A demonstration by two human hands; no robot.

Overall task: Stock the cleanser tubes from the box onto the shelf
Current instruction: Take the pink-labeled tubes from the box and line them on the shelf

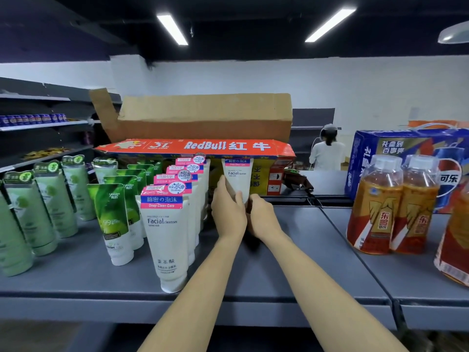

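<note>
Both hands are closed on one white cleanser tube [237,177]: it is gripped along its side by the left hand [228,209] and at its lower end by the right hand [261,215]. It is held upright just in front of the RedBull box [198,146], beside a row of matching tubes [167,224] on the grey shelf [291,250], toward its back edge.

Base of the held cleanser tube [238,177] hidden behind both hands; lower part of the Red Bull box [203,146] screened by tubes; rightmost drink bottle [456,240] cut off at the picture's right edge
</note>
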